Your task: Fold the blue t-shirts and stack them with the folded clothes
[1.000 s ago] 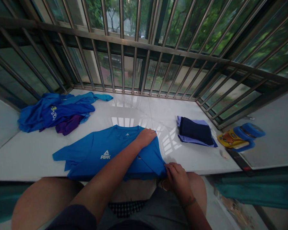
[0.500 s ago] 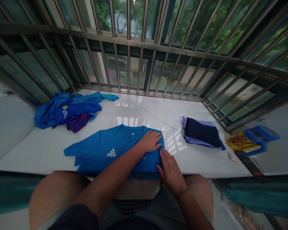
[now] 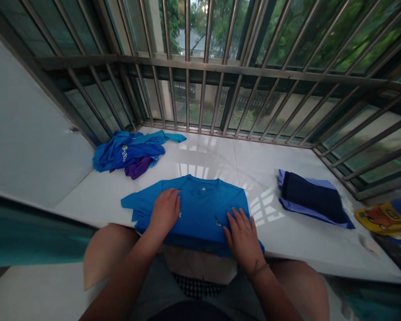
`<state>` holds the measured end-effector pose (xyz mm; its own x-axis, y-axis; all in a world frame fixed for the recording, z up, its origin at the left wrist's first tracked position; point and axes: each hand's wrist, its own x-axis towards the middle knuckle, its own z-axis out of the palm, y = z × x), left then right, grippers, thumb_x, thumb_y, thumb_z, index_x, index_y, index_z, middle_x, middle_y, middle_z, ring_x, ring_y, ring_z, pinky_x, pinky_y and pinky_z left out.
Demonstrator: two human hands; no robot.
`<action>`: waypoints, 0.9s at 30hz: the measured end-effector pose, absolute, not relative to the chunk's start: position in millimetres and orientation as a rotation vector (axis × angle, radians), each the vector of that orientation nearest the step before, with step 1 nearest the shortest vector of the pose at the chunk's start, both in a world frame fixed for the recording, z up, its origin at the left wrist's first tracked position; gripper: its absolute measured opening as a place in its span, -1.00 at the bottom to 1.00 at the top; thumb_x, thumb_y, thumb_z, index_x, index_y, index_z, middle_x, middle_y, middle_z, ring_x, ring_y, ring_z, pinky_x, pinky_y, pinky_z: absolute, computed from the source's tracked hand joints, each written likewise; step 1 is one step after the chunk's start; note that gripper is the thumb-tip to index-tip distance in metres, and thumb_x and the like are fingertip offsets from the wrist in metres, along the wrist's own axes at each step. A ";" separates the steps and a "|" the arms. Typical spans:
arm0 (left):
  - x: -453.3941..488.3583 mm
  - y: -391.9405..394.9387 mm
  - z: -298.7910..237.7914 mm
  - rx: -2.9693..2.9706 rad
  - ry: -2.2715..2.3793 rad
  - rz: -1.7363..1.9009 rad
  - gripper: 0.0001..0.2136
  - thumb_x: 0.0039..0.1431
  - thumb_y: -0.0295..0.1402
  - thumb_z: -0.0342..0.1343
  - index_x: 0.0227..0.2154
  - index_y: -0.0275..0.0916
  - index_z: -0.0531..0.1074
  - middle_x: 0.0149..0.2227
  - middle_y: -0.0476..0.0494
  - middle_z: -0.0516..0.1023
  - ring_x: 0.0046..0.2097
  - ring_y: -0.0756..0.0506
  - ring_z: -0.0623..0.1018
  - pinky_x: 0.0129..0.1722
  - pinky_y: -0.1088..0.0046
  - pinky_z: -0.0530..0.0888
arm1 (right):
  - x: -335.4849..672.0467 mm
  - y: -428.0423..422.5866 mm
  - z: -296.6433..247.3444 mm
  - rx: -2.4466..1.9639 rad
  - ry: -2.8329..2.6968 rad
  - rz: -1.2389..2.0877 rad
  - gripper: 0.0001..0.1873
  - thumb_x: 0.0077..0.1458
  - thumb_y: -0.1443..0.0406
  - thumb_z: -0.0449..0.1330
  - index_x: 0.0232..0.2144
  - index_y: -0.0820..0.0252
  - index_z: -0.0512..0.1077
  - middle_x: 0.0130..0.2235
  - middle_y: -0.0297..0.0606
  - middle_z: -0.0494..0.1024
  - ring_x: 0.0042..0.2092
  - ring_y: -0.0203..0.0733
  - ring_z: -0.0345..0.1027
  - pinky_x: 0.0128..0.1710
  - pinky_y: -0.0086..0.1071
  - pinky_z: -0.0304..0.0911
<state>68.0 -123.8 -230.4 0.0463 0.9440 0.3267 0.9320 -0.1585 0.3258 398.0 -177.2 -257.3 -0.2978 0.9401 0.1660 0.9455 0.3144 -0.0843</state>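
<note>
The blue T-shirt (image 3: 203, 209) lay front up at the near edge of the white surface (image 3: 217, 156), its collar (image 3: 203, 182) toward the metal bars (image 3: 220, 67) beyond it. The left hand (image 3: 165, 209) rested on the chest of the shirt, on the person's left of its middle, its fingers bent and close together; from above, it could not be told whether they pinched any cloth. The right hand (image 3: 243, 234) lay on the opposite half of the shirt, its fingers spread and open, near a small print mark (image 3: 218, 221). Beyond the shirt, on the person's left, sat a crumpled heap of blue and purple clothes (image 3: 133, 152). On the person's right of the shirt, well apart, lay a folded navy and lavender stack (image 3: 312, 196), and farther out, a blue-and-yellow item (image 3: 387, 216).
</note>
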 end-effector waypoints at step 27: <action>79.8 34.6 -204.8 2.120 2.029 0.142 -0.78 0.52 -0.30 0.05 -0.01 -0.22 0.56 0.08 -0.33 0.65 0.12 -0.29 0.60 0.12 0.15 0.45 | 441.9 11.4 -201.5 -2.484 -2.088 0.048 -0.60 0.57 0.17 -0.03 0.13 0.38 0.43 0.08 0.23 0.60 0.16 0.13 0.50 0.02 -0.15 0.37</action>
<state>79.8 34.6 -204.8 0.0511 0.9962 -0.0704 0.9767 -0.0351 0.2117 441.9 11.4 -201.5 0.1741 0.9807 -0.0889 0.9837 -0.1692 0.0603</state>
